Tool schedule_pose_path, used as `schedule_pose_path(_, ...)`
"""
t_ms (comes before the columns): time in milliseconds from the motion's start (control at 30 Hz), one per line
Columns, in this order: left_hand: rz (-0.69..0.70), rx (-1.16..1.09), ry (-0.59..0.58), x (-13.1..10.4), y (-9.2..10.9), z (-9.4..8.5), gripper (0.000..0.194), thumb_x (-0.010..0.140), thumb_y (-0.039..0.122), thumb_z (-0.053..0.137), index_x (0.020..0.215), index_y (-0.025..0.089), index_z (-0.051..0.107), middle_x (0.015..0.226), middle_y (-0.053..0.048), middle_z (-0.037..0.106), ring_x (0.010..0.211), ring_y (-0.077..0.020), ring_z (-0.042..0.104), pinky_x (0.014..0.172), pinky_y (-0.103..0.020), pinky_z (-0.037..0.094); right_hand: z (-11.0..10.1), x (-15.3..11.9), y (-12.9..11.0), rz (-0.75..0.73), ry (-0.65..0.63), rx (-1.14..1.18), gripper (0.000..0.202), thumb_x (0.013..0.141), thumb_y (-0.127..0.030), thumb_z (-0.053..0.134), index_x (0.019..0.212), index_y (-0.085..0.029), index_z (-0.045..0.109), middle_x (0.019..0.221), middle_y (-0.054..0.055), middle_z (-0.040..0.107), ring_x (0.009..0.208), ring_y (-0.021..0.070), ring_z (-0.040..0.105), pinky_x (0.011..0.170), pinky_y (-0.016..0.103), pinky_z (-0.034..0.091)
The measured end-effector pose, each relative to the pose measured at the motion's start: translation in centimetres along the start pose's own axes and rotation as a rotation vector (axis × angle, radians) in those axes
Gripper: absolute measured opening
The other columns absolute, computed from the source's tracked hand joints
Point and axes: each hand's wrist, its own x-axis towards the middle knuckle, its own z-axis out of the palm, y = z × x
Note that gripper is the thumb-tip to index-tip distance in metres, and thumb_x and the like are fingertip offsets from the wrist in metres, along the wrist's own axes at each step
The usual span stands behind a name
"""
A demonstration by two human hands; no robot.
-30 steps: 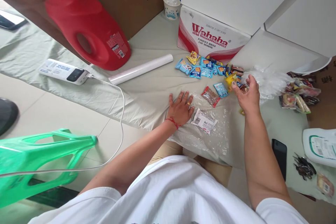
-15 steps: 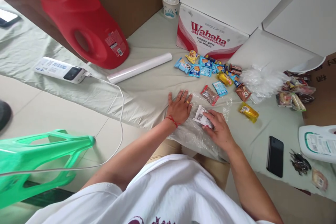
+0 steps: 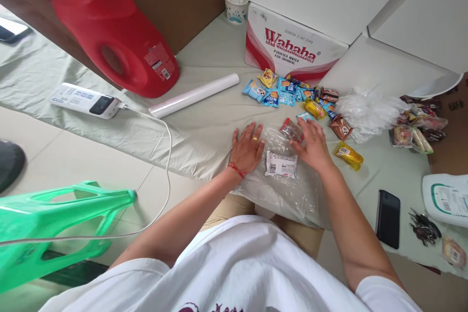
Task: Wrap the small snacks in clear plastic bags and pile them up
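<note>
My left hand (image 3: pixel 247 148) lies flat on the cloth with its fingers spread, at the left edge of a clear plastic film (image 3: pixel 307 195). On that film rests a white snack packet (image 3: pixel 281 164) with a barcode and small print facing up. My right hand (image 3: pixel 312 145) is open, thumb apart from the fingers, above the film's far right part. Its thumb and fingertips are at a red-and-brown snack packet (image 3: pixel 290 129); a firm grip on it is not visible. A light-blue packet (image 3: pixel 304 116) shows partly behind those fingertips.
Several small snack packets (image 3: pixel 287 91) lie before a Wahaha carton (image 3: pixel 288 46). Crumpled clear bags (image 3: pixel 369 109), a yellow packet (image 3: pixel 348 156), a phone (image 3: pixel 388 218) and keys (image 3: pixel 424 226) are to the right. Leftward are a white roll (image 3: pixel 193 95), power bank (image 3: pixel 86 101) and red jug (image 3: pixel 124 44).
My right hand has let go of the white packet, leaving it flat on the film, and moved away from me to the red-and-brown packet. My left hand stays nearly in place.
</note>
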Motion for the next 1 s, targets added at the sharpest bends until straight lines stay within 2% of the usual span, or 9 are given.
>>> schedule_pose_path(100,-0.006,-0.08,0.038,0.0,-0.6,0.3,0.068,0.102,0.037,0.044,0.165,0.016,0.031,0.168,-0.018,0.044,0.155,-0.0291,0.041,0.132,-0.056,0.016,0.3,2.3,1.1,0.093,-0.077,-0.07,0.059,0.088,-0.024,0.071,0.146,-0.017,0.06,0.122,0.014,0.072,0.13,0.0364,0.054,0.114,0.055,0.039)
schedule_pose_path(233,0.031,-0.185,0.036,-0.2,-1.7,0.6,0.095,0.082,0.027,0.057,0.167,0.011,0.018,0.164,-0.02,0.048,0.151,-0.0311,0.046,0.132,-0.055,0.016,-0.5,1.9,1.3,-0.069,-0.04,0.022,0.019,0.093,-0.022,0.063,0.105,-0.02,0.077,0.092,0.009,0.069,0.1,0.0276,0.059,0.095,0.044,0.048)
schedule_pose_path(433,0.06,-0.341,0.022,0.0,-2.5,0.1,0.111,0.07,0.019,0.059,0.17,0.011,0.011,0.14,-0.014,0.067,0.136,-0.0296,0.056,0.128,-0.055,0.024,-2.1,-3.9,-1.5,-0.388,-0.045,0.142,0.031,0.1,-0.017,0.053,0.117,-0.025,0.078,0.084,0.007,0.059,0.087,0.0226,0.053,0.076,0.036,0.046)
schedule_pose_path(500,0.075,-0.379,-0.021,0.2,-2.6,-0.2,0.106,0.071,0.018,0.06,0.169,0.015,0.02,0.119,-0.007,0.074,0.125,-0.0286,0.059,0.124,-0.054,0.03,-1.7,-5.9,-2.2,-0.446,-0.079,0.113,0.036,0.099,-0.012,0.053,0.123,-0.025,0.076,0.083,0.006,0.058,0.083,0.0213,0.051,0.073,0.034,0.045)
schedule_pose_path(600,0.113,-0.404,-0.13,0.4,-2.9,-0.6,0.075,0.075,0.02,0.063,0.151,0.023,0.057,0.094,-0.003,0.071,0.113,-0.0281,0.059,0.118,-0.054,0.035,-0.8,-8.0,-2.4,-0.451,-0.093,0.089,0.044,0.098,-0.006,0.05,0.129,-0.026,0.074,0.083,0.005,0.057,0.083,0.0211,0.049,0.073,0.033,0.046)
schedule_pose_path(667,0.144,-0.406,-0.17,0.5,-3.0,-0.7,0.043,0.078,0.024,0.067,0.12,0.025,0.076,0.094,-0.005,0.068,0.113,-0.0289,0.058,0.115,-0.054,0.036,-0.5,-8.6,-2.4,-0.424,-0.082,0.107,0.046,0.098,-0.006,0.05,0.132,-0.026,0.071,0.084,0.006,0.057,0.084,0.0219,0.05,0.073,0.034,0.048)
schedule_pose_path(767,0.184,-0.484,-0.136,0.7,-2.8,-0.7,0.011,0.077,0.028,0.072,0.086,0.021,0.072,0.103,-0.008,0.064,0.121,-0.0305,0.054,0.112,-0.051,0.04,-0.8,-8.3,-2.5,-0.344,-0.042,0.185,0.043,0.1,-0.013,0.052,0.138,-0.026,0.067,0.089,0.006,0.061,0.087,0.0232,0.054,0.076,0.036,0.05)
schedule_pose_path(900,0.163,-0.762,-0.096,0.6,-2.3,-0.5,0.023,0.078,0.031,0.07,0.075,0.022,0.048,0.096,-0.005,0.056,0.102,-0.0216,0.06,0.092,-0.036,0.05,-1.2,-6.8,-2.7,-0.106,0.052,0.35,0.033,0.101,-0.027,0.058,0.132,-0.024,0.069,0.079,0.001,0.058,0.078,0.0191,0.056,0.078,0.033,0.049)
schedule_pose_path(1000,0.029,-0.837,-0.084,0.3,-2.0,-0.5,0.036,0.081,0.039,0.069,0.072,0.024,0.038,0.076,0.004,0.044,0.066,-0.012,0.042,0.066,-0.028,0.041,-0.9,-4.9,-1.5,0.192,0.111,0.46,0.033,0.098,-0.041,0.061,0.12,-0.021,0.074,0.069,-0.004,0.051,0.066,0.0152,0.051,0.072,0.03,0.047)
